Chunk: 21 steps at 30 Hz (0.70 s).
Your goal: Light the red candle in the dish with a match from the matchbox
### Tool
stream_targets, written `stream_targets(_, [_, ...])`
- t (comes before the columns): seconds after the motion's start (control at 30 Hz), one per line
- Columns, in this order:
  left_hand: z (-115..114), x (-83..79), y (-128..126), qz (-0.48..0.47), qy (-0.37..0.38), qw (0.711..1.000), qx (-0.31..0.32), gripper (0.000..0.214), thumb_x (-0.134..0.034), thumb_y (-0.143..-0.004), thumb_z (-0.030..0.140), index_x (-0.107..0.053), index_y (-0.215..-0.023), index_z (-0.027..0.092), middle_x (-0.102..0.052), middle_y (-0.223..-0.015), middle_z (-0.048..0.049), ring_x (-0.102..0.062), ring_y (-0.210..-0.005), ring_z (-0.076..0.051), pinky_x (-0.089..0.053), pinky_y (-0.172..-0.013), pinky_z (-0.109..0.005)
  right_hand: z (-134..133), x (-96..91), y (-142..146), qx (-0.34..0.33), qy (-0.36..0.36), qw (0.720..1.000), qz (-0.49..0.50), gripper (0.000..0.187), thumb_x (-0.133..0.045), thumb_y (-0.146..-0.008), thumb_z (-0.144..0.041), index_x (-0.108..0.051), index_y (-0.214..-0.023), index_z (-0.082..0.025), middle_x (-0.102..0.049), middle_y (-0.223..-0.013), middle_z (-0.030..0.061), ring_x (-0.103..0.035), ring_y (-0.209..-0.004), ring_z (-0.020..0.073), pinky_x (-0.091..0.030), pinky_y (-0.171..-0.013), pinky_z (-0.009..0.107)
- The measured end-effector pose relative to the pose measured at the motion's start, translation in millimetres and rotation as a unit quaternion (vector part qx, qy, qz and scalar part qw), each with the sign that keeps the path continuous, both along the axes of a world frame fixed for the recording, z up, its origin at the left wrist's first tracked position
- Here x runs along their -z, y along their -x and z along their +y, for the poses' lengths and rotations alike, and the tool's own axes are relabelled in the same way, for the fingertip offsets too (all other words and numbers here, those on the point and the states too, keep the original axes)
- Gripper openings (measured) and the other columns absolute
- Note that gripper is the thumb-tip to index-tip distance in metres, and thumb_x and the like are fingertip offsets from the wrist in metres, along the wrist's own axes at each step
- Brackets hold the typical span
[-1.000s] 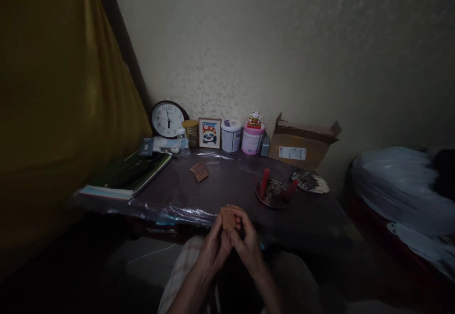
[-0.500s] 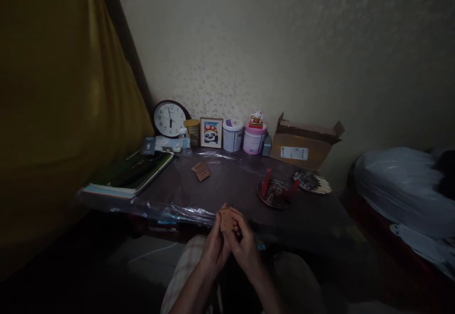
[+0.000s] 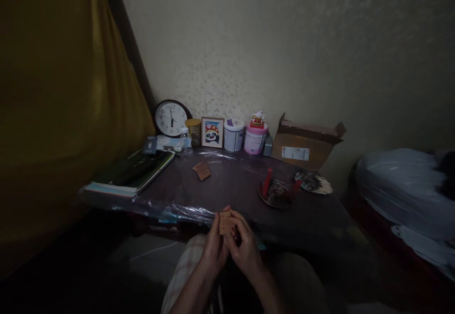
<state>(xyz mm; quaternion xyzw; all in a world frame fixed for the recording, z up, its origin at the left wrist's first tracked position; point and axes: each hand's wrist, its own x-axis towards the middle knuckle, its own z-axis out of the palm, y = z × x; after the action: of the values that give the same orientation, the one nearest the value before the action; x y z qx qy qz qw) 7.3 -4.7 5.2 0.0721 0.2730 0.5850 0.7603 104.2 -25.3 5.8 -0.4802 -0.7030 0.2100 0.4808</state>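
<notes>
Both my hands meet just below the front edge of a dark table [image 3: 231,186]. My left hand [image 3: 215,245] and my right hand [image 3: 244,247] pinch a small brown card-like piece [image 3: 224,222] between their fingertips, held upright. Further back on the table lies a little pile of similar brown pieces [image 3: 202,170], out of reach of either hand. The dim light hides finer detail of the piece.
Along the wall stand a round clock [image 3: 171,118], a framed panda picture [image 3: 212,132], two tubs [image 3: 233,135], a cat figurine [image 3: 258,119] and an open cardboard box [image 3: 305,143]. Books [image 3: 131,174] lie left; a dish with red candles [image 3: 275,192] right. A yellow curtain [image 3: 53,115] hangs left.
My hands have drawn slightly lower and closer to me with the brown piece. The view has shifted a little.
</notes>
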Motion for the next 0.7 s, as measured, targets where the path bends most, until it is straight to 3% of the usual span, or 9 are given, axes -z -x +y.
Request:
stream_targets(0.17, [0, 2.4, -1, 0.008, 0.002, 1.000, -0.003, 0.047, -0.065, -0.078, 0.040, -0.063, -0.118, 0.016, -0.070, -0.083, -0.0039, -0.061, -0.064, -0.014, -0.049, -0.064, -0.026, 0, 5.1, 6, 0.023, -0.031, 0.999, -0.027, 0.028, -0.052, -0.082, -0.013, -0.059, -0.108, -0.022, -0.057, -0.126, 0.0108, -0.057, -0.114, 0.0221, -0.051, -0.091, 0.034])
stream_targets(0.47, [-1, -1.5, -1, 0.013, -0.001, 1.000, -0.012, 0.036, -0.056, -0.086, 0.036, -0.066, -0.113, 0.015, -0.072, -0.094, -0.0061, -0.066, -0.078, -0.015, -0.050, -0.074, -0.025, 1, 9.3, 6, 0.046, -0.064, 0.995, -0.064, 0.023, -0.051, -0.085, -0.014, -0.059, -0.106, -0.021, -0.057, -0.126, 0.0120, -0.059, -0.113, 0.0217, -0.053, -0.089, 0.033])
stream_targets(0.7, [-2, -2.2, -1, 0.026, 0.007, 0.999, -0.022, 0.037, -0.061, -0.082, 0.039, -0.069, -0.107, 0.014, -0.072, -0.100, -0.0082, -0.065, -0.095, -0.020, -0.047, -0.085, -0.028, 1, 13.2, 6, 0.051, -0.071, 0.993, -0.083, 0.028, -0.050, -0.083, -0.011, -0.057, -0.109, -0.021, -0.057, -0.127, 0.0124, -0.056, -0.116, 0.0227, -0.052, -0.093, 0.036])
